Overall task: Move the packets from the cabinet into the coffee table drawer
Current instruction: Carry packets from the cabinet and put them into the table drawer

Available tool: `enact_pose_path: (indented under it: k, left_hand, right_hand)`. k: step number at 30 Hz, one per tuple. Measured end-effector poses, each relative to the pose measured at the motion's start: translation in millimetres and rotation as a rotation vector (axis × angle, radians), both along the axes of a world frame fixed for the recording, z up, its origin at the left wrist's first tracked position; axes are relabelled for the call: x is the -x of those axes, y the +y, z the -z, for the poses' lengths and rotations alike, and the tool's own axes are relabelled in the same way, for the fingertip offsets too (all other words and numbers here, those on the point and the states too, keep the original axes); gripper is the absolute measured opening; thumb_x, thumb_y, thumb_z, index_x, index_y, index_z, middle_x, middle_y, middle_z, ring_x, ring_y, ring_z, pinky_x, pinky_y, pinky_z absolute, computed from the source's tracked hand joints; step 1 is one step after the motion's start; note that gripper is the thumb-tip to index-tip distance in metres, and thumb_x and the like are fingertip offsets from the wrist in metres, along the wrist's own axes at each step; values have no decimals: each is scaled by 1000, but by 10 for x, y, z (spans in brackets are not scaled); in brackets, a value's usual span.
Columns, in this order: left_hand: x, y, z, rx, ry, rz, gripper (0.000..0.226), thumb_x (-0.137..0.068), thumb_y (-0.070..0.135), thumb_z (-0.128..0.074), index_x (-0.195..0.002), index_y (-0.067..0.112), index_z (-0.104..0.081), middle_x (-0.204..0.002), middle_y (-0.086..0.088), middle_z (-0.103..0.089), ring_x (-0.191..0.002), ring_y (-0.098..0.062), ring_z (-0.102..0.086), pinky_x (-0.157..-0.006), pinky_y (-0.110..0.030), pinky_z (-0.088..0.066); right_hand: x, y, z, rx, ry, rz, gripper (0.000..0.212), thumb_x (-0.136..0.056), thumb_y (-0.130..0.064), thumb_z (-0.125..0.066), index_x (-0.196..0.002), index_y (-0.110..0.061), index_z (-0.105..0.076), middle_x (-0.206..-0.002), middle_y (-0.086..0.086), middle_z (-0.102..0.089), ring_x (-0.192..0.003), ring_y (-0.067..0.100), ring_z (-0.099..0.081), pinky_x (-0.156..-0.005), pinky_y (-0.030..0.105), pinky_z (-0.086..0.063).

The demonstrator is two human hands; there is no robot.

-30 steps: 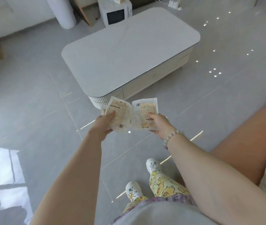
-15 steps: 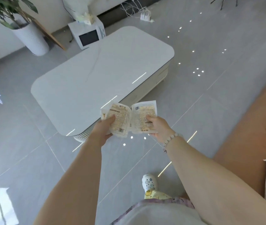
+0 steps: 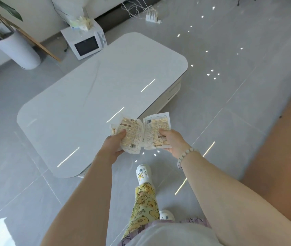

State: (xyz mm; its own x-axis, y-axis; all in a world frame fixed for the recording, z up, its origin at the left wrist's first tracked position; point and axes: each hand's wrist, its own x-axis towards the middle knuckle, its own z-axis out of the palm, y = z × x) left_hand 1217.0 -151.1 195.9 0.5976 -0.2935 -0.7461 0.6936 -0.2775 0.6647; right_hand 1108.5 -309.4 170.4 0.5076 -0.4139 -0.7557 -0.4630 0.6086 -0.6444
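Observation:
My left hand [image 3: 113, 147] grips a small stack of cream packets [image 3: 130, 134] with printed labels. My right hand [image 3: 172, 142] holds one flat white packet [image 3: 156, 127] beside them; the two lots nearly touch. Both are held over the near right edge of the white coffee table [image 3: 80, 107], which has rounded corners and a glossy top. Its right end [image 3: 174, 90] shows a cream side panel; the drawer front on the near side is hidden under the top. The cabinet is out of view.
A white microwave [image 3: 86, 44] with a tissue pack on it sits on the floor behind the table. A potted plant [image 3: 15, 48] stands at the far left, a power strip [image 3: 152, 16] with cables at the back. A tan sofa [image 3: 283, 139] runs along the right.
I have walked closer to the table, so it now fills more of the view and lies under my hands. Both hands keep the same hold on the packets.

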Motion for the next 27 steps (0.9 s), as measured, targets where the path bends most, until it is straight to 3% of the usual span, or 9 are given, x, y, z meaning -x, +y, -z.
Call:
enact_pose_path:
  k: [3, 7, 11, 15, 20, 24, 27]
  left_hand:
    - [-392, -234, 23, 11, 5, 11, 10, -95, 21, -54, -96, 13, -60, -91, -2, -66, -83, -17, -63, -73, -29, -51]
    - [-1048, -527, 13, 43, -2, 16, 16, -96, 20, -53, -107, 9, -58, -90, -3, -66, -81, -17, -63, -75, -30, -52]
    - [-1685, -720, -11, 57, 19, 7, 29, -95, 22, -54, -120, 7, -56, -97, -4, -66, -87, -18, -64, -84, -33, -49]
    - [-2125, -953, 42, 76, 16, -65, 23, -95, 21, -55, -115, 10, -56, -94, -1, -65, -84, -15, -63, -74, -26, -51]
    - [-2054, -1015, 439, 34, 165, -160, 17, -96, 20, -53, -109, 11, -57, -94, -2, -66, -84, -16, -64, -72, -27, -51]
    - [-2109, -1125, 794, 65, 237, -321, 16, -96, 19, -52, -105, 9, -61, -95, -4, -68, -86, -19, -65, -74, -30, -51]
    - [-2175, -1234, 1038, 47, 280, -445, 12, -97, 19, -50, -94, 12, -61, -89, -2, -67, -82, -17, -64, -69, -29, -50]
  right_hand:
    - [-374, -221, 2, 6, 17, 9, 25, -92, -21, -58, -114, -8, -56, -108, 10, -66, -96, 24, -64, -86, 37, -54]
    - [-1021, -508, -111, 26, 20, -15, 19, -92, -21, -59, -108, -11, -58, -94, 3, -66, -83, 18, -64, -66, 28, -52]
    - [-1670, -728, -181, 46, 36, -55, 25, -92, -22, -59, -114, -10, -58, -100, 5, -66, -87, 20, -64, -72, 30, -54]
    - [-2174, -923, -131, 38, 34, -41, 11, -92, -23, -59, -98, -14, -57, -93, 3, -65, -83, 18, -63, -64, 28, -51]
    - [-2266, -971, 252, -56, 147, -50, 17, -92, -21, -59, -107, -12, -57, -97, 4, -64, -94, 22, -62, -75, 31, -52]
    - [-2469, -1158, 594, -103, 180, -124, 8, -93, -23, -57, -92, -15, -61, -102, 5, -65, -96, 22, -63, -86, 34, -50]
    - [-2692, -1329, 895, -104, 211, -225, 9, -93, -24, -58, -87, -18, -61, -101, 3, -65, -94, 21, -64, -84, 33, -50]
